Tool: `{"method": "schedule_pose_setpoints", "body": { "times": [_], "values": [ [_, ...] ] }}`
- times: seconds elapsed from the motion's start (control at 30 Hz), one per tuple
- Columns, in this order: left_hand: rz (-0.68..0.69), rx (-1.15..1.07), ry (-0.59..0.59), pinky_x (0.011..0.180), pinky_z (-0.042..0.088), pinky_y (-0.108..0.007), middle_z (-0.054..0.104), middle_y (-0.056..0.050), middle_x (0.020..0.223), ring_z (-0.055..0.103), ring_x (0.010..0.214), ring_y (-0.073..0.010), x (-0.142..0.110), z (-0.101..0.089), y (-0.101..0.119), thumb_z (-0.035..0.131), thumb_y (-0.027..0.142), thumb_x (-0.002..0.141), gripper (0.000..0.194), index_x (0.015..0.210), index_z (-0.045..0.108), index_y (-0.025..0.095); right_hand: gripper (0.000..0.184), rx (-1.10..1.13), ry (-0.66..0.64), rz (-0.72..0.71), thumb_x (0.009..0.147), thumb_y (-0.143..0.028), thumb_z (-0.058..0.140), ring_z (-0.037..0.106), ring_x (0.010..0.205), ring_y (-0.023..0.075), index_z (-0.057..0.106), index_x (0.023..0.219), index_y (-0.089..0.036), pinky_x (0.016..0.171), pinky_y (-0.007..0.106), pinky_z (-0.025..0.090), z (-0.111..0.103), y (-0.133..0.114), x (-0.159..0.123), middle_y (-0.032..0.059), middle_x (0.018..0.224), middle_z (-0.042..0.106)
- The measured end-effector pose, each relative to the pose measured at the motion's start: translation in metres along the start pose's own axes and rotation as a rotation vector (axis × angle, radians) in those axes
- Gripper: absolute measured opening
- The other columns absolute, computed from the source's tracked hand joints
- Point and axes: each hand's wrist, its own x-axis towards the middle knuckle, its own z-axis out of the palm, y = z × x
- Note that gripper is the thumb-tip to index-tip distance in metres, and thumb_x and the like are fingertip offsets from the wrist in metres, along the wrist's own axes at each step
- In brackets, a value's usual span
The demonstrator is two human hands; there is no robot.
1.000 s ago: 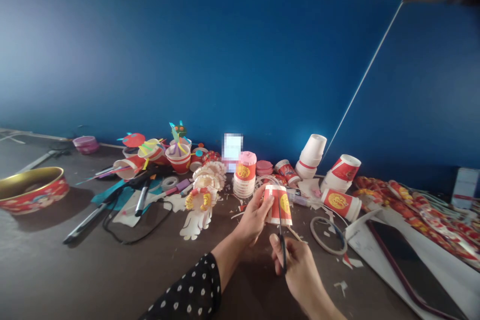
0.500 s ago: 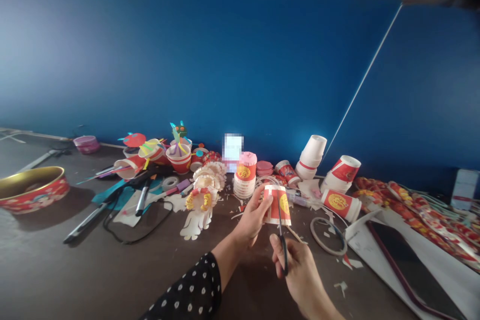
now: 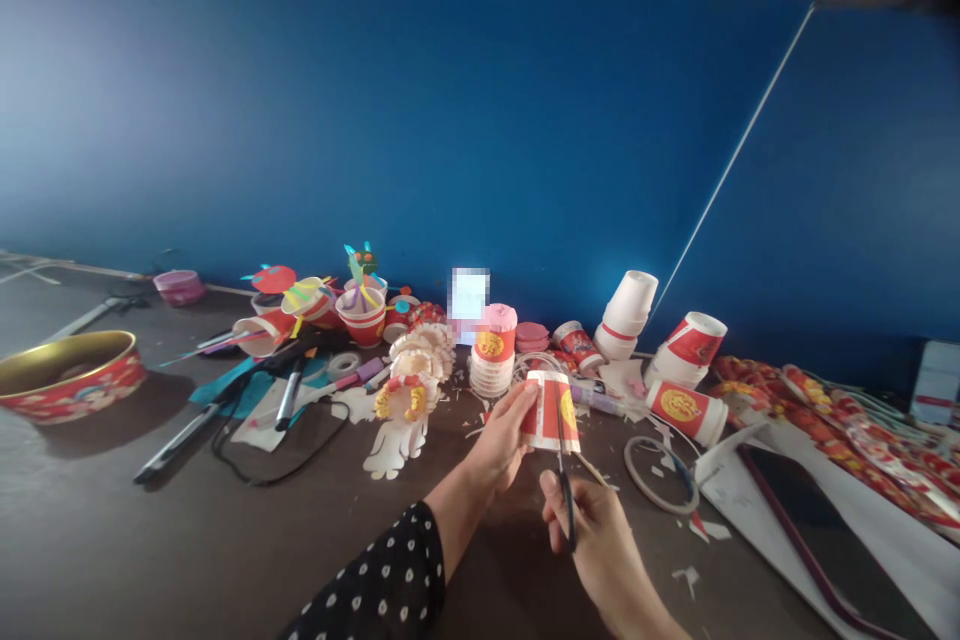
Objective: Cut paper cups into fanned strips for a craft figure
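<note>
My left hand (image 3: 504,438) grips a red and white paper cup (image 3: 545,412) with a yellow round print, its fingers closed on the cup's left side. A pair of black-handled scissors (image 3: 568,505) is in my right hand (image 3: 592,535), fingers wrapped round the handles. Their blades point up and lie along the cup's side. Behind the cup stands a stack of paper cups (image 3: 491,375) with a pink top piece. To the left lie white scalloped paper pieces (image 3: 394,442), one set with red and yellow trim.
A tape roll (image 3: 660,475) and paper scraps (image 3: 686,578) lie right of my hands. Beyond them a phone (image 3: 817,530) rests on white sheets. Further left are markers (image 3: 291,395), a black cable (image 3: 281,480) and a red tin (image 3: 75,385). A blue partition (image 3: 420,120) stands behind.
The cup has turned slightly in my left hand, so its yellow print sits further right and the blades cross it at a different place. The camera view has shifted a little.
</note>
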Motion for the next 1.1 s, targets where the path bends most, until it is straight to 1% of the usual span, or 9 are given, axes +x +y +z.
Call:
{"method": "schedule_pose_setpoints", "body": {
  "times": [0.13, 0.3, 0.43, 0.57, 0.63, 0.83, 1.1],
  "values": [
    [-0.003, -0.014, 0.012, 0.059, 0.047, -0.027, 0.064, -0.004, 0.078, 0.060, 0.066, -0.0159, 0.001, 0.001, 0.005, 0.064, 0.040, 0.067, 0.033, 0.091, 0.060, 0.017, 0.053, -0.022, -0.042, 0.003, 0.070, -0.064, 0.047, 0.039, 0.039, 0.0084, 0.053, 0.050, -0.015, 0.044, 0.021, 0.029, 0.000, -0.001, -0.002, -0.0026, 0.037, 0.047],
    [-0.004, -0.020, 0.018, 0.060, 0.049, -0.032, 0.064, -0.007, 0.085, 0.061, 0.069, -0.0184, 0.001, 0.001, 0.015, 0.061, 0.041, 0.070, 0.034, 0.095, 0.058, 0.017, 0.055, -0.097, -0.087, -0.017, 0.073, -0.063, 0.043, 0.039, 0.041, 0.0082, 0.056, 0.055, -0.013, 0.044, 0.020, 0.028, 0.000, 0.000, -0.004, -0.0015, 0.041, 0.049],
    [0.030, -0.012, -0.010, 0.059, 0.049, -0.032, 0.064, -0.008, 0.088, 0.061, 0.069, -0.0184, 0.002, -0.002, 0.019, 0.057, 0.045, 0.072, 0.040, 0.101, 0.056, 0.017, 0.055, -0.177, -0.110, -0.043, 0.073, -0.062, 0.044, 0.037, 0.041, 0.0080, 0.052, 0.047, -0.014, 0.043, 0.020, 0.026, 0.001, 0.001, -0.004, -0.0024, 0.040, 0.044],
    [0.049, -0.001, 0.026, 0.057, 0.048, -0.029, 0.063, -0.008, 0.085, 0.061, 0.068, -0.0182, 0.002, -0.003, 0.020, 0.057, 0.044, 0.072, 0.039, 0.099, 0.055, 0.016, 0.052, -0.210, -0.137, -0.033, 0.073, -0.059, 0.047, 0.035, 0.042, 0.0073, 0.047, 0.046, -0.015, 0.042, 0.019, 0.024, 0.002, -0.001, -0.005, -0.0038, 0.042, 0.040],
    [0.051, 0.004, 0.036, 0.057, 0.048, -0.029, 0.063, -0.007, 0.084, 0.061, 0.068, -0.0180, 0.001, -0.002, 0.020, 0.058, 0.043, 0.072, 0.037, 0.098, 0.055, 0.017, 0.051, -0.223, -0.141, -0.034, 0.074, -0.058, 0.046, 0.034, 0.042, 0.0070, 0.045, 0.047, -0.015, 0.042, 0.019, 0.024, 0.002, -0.002, -0.005, -0.0041, 0.042, 0.039],
    [0.070, 0.006, 0.013, 0.060, 0.048, -0.028, 0.063, -0.003, 0.084, 0.060, 0.070, -0.0157, 0.001, 0.000, 0.018, 0.060, 0.040, 0.072, 0.032, 0.098, 0.054, 0.022, 0.052, -0.210, -0.133, -0.051, 0.074, -0.059, 0.045, 0.035, 0.042, 0.0073, 0.046, 0.047, -0.015, 0.042, 0.019, 0.024, 0.001, -0.003, -0.006, -0.0038, 0.042, 0.040],
    [0.072, 0.034, 0.016, 0.063, 0.047, -0.028, 0.063, -0.001, 0.083, 0.060, 0.069, -0.0146, 0.000, 0.001, 0.015, 0.059, 0.039, 0.072, 0.028, 0.095, 0.055, 0.024, 0.050, -0.213, -0.105, -0.060, 0.074, -0.057, 0.049, 0.035, 0.042, 0.0076, 0.046, 0.046, -0.015, 0.043, 0.020, 0.023, 0.001, 0.004, -0.004, -0.0042, 0.042, 0.039]
  ]
}}
